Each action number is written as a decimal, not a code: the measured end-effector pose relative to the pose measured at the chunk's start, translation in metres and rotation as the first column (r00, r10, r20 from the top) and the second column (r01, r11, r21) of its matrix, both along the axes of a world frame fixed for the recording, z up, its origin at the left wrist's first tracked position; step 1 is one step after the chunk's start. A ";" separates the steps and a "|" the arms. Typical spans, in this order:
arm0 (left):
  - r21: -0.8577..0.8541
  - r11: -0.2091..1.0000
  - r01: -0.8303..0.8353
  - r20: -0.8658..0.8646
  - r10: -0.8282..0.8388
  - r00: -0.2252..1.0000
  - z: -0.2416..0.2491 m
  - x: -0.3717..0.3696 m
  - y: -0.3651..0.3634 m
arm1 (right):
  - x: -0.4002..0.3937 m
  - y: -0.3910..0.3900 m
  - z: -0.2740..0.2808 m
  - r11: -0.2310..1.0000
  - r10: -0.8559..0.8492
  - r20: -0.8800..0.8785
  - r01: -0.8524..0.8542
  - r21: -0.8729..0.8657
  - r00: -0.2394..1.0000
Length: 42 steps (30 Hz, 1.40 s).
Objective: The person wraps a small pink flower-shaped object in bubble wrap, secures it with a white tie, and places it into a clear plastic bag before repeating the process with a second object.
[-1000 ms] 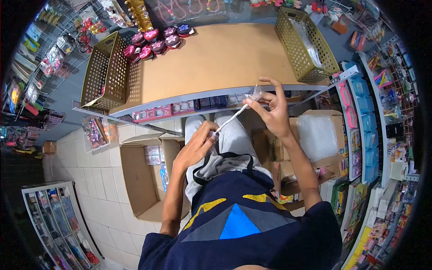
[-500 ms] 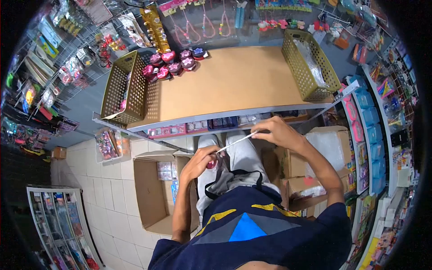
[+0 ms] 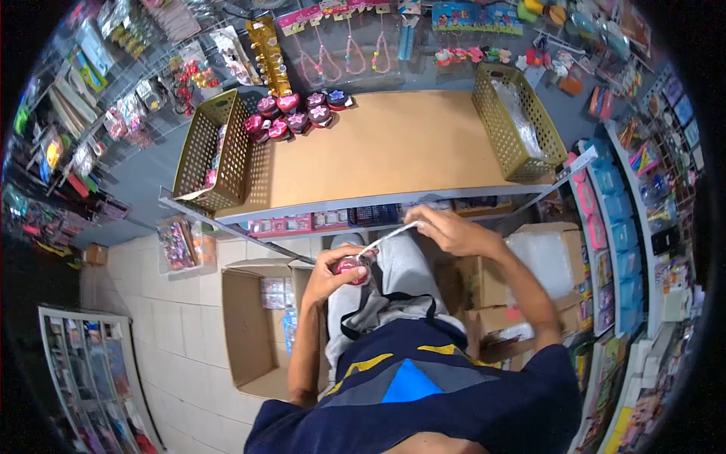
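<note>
Location: the red round item (image 3: 349, 266) is in your left hand (image 3: 325, 278), above your lap and on the near side of the shelf (image 3: 393, 144). The white strip (image 3: 389, 236) runs taut from beside it to your right hand (image 3: 454, 231).

Finger state: your left fingers and thumb are clamped around the round item. Your right fingertips are together, pinching the far end of the strip.

Handling, as judged from appearance: the round item is likely light and fairly firm, with a smooth, possibly slippery surface. Hold it by its sides, with the thumb opposite the fingers, and avoid pressing on its face. The strip appears thin, soft and twisted; it will bend freely and may tear under a hard pull. Pinch it close to its end and keep the tension low. Its material cannot be confirmed.

Count:
- Round item in hand: one.
- White strip: one.
- Flower-topped round items (image 3: 320, 115) grouped on the shelf, near its left end: at least eight; overlap prevents an exact figure.
- Olive baskets: two, one at the left end (image 3: 189, 163) and one at the right end (image 3: 503, 144).
- Open cardboard box (image 3: 246, 333) on the floor to your left: one.
</note>
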<state>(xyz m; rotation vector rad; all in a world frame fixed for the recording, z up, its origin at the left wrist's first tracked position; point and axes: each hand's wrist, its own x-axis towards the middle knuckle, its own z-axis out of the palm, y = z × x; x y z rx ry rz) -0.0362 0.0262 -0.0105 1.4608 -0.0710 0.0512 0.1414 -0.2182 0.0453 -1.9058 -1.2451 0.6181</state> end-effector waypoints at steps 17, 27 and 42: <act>-0.552 0.817 -0.163 0.004 0.198 0.980 0.006 0.008 -0.023 | -0.058 0.036 -0.041 0.905 -0.077 -0.402 0.233 0.355 0.912; 0.491 0.776 -0.397 0.220 0.330 0.918 0.041 0.009 -0.036 | -0.053 0.022 -0.023 0.949 -0.140 -0.312 0.217 0.228 0.940; 0.703 0.418 -0.576 0.525 0.242 0.816 0.043 0.013 -0.059 | -0.075 0.046 -0.040 0.742 -0.473 -0.396 0.598 0.301 0.787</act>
